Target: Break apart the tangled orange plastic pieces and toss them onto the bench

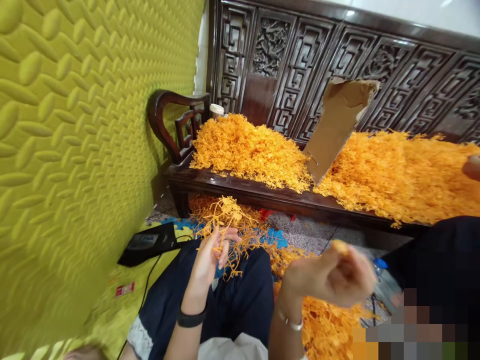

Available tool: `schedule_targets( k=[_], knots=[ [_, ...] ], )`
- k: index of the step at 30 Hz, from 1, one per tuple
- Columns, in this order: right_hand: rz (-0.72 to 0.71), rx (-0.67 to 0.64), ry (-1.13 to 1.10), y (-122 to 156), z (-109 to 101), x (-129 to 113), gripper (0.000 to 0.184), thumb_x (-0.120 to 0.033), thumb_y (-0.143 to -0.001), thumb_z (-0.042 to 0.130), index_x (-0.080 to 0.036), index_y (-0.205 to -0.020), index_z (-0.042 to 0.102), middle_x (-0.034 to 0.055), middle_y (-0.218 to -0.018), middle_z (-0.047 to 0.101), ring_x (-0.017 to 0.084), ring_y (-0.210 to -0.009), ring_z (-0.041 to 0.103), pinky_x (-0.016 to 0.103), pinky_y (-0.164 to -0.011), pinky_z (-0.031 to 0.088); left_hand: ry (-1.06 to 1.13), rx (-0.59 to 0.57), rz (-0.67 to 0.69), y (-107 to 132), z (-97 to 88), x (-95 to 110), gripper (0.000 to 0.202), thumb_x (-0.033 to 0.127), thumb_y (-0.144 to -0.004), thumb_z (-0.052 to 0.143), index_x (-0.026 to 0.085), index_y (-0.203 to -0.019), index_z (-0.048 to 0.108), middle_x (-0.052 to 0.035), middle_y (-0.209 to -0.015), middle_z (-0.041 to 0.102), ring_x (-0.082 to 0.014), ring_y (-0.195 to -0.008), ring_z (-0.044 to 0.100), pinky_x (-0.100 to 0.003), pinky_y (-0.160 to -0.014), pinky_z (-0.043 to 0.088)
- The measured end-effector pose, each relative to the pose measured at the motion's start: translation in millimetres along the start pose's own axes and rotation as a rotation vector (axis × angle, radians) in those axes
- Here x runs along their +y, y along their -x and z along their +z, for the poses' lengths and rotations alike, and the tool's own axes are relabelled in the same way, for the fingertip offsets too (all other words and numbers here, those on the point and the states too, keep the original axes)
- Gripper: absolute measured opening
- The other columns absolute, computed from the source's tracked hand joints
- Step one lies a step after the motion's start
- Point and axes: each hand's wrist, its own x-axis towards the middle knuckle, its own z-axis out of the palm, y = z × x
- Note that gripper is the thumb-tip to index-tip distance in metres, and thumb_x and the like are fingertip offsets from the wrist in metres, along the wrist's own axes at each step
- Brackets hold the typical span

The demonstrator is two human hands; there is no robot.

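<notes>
My left hand (210, 255), with a black band at the wrist, grips a tangle of thin orange branched plastic strands (228, 212). The strands stick up past its fingers, and some hang down over my knees. To the right, my right hand (337, 277) is curled closed, slightly blurred, with a small orange piece (340, 246) at the thumb and fingertip. On the dark wooden bench (270, 196) lies a heap of small orange plastic pieces (247, 150). A second, larger heap (397, 175) lies farther right. Between the heaps a brown cardboard piece (337, 125) leans against the carved backrest.
Loose orange strands (330, 325) cover the floor around my legs. A black bag-like object (150, 243) with a cable lies at left by the yellow foam wall (93, 125). Another person's dark-clothed leg (442, 270) is at right, near a blue-capped bottle (380, 264).
</notes>
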Motion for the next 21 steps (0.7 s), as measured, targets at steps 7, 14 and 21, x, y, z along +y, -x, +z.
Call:
schedule_targets(
  k=[7,14,21],
  knots=[
    [0.233,-1.116,0.217,-49.9,90.5,73.6,0.068,-0.049,-0.071,0.066,-0.014,-0.126,0.048,0.0179,-0.135,0.041,0.036,-0.13,0.03,0.06,-0.104,0.022,0.27,-0.179,-0.029,-1.7,-6.4,5.0,0.047,0.049,-0.085,0.048,0.008,-0.085,0.07,-0.0088,-0.068,0.068,0.0003,-0.029,0.03,-0.013,-0.028,0.02],
    [0.754,-1.3,-0.339,-0.3,31.0,18.7,0.023,-0.035,-0.085,0.054,-0.02,-0.098,0.064,0.0072,-0.103,0.066,0.019,-0.097,0.061,0.035,-0.088,0.047,0.21,-0.232,-0.053,-6.6,-8.5,-0.5,0.051,0.053,-0.083,0.049,0.007,-0.082,0.071,-0.0085,-0.061,0.067,0.0006,-0.027,0.028,-0.014,-0.028,0.018],
    [1.017,-1.518,-0.342,28.8,20.4,15.9,0.025,-0.039,-0.077,0.062,-0.018,-0.091,0.066,0.0036,-0.083,0.068,0.017,-0.079,0.062,0.028,-0.075,0.048,0.02,-0.131,-0.074,-3.6,-2.3,-5.3,0.051,0.057,-0.08,0.049,0.01,-0.067,0.064,0.0051,-0.037,0.042,-0.0024,-0.028,0.025,-0.016,-0.03,0.018]
  ],
)
